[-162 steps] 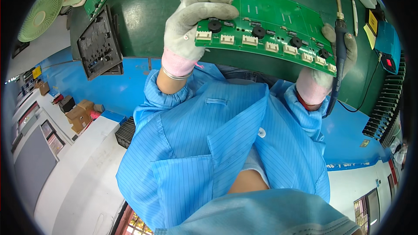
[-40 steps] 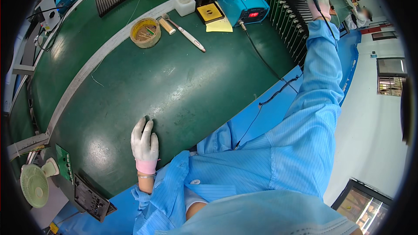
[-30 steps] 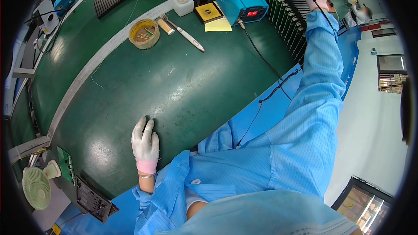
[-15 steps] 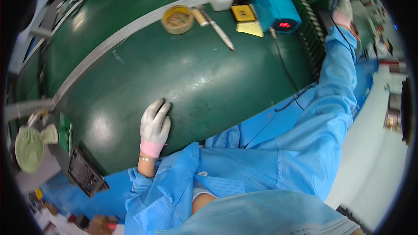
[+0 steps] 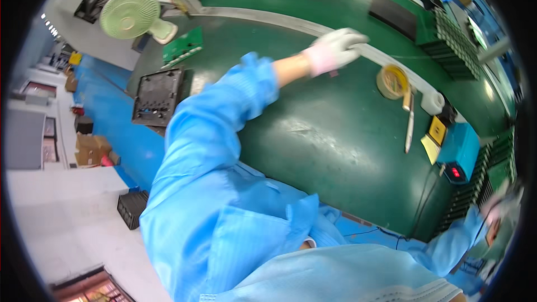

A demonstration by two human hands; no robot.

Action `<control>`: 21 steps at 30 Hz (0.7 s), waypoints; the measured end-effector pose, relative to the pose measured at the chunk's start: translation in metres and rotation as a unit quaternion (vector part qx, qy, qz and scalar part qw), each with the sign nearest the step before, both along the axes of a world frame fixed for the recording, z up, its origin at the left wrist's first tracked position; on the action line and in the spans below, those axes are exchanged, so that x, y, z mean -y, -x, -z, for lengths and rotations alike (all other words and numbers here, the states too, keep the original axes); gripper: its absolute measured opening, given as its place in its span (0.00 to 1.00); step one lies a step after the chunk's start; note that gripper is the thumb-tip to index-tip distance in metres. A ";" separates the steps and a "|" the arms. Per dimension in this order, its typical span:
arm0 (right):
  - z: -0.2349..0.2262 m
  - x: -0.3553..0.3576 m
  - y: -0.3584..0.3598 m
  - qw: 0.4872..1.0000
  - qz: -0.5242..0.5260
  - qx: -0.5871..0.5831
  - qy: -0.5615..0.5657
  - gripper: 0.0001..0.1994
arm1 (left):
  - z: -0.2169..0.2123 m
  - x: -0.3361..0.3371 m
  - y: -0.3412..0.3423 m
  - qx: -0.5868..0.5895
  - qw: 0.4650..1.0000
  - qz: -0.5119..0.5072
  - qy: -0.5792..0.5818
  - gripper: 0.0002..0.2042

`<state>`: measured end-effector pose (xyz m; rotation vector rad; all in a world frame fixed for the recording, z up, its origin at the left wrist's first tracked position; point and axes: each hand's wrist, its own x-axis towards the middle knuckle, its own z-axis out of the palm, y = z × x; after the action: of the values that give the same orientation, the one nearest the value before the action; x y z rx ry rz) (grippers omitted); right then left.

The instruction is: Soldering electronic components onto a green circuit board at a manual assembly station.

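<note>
Reach step, by my read: left hand [image 5: 334, 49], fingers loosely apart, rests on white rail [image 5: 386, 59] across green mat [image 5: 313, 134], gripping nothing. Right hand [image 5: 498, 212] at mat's right edge by board rack [image 5: 475, 190]; grip unclear. Tape roll [image 5: 393, 81] just beyond rail.

The left hand [image 5: 335, 49], in a white knit glove with a pink cuff, is stretched far forward, arm nearly straight in a light blue sleeve, fingers extended and lying flat. The right hand [image 5: 502, 211], also gloved, is at the far right edge, blurred, its grip unclear.
</note>
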<state>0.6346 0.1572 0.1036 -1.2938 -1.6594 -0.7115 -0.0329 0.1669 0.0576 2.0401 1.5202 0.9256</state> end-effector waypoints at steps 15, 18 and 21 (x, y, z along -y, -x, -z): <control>0.136 0.218 0.318 0.955 -0.050 -0.245 0.157 0.22 | 0.050 -0.268 -0.181 -0.105 0.994 -0.015 -0.035 0.25; 0.140 0.214 0.317 0.951 -0.018 -0.279 0.131 0.19 | 0.060 -0.281 -0.199 -0.151 0.988 -0.019 0.012 0.26; 0.139 0.213 0.316 0.953 -0.030 -0.270 0.137 0.18 | 0.065 -0.283 -0.204 -0.146 0.988 -0.032 -0.046 0.16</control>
<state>0.3182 -0.0554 -0.0350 -1.4614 -1.3604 -0.0656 0.1710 0.4502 -0.0076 2.2852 1.7301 0.7564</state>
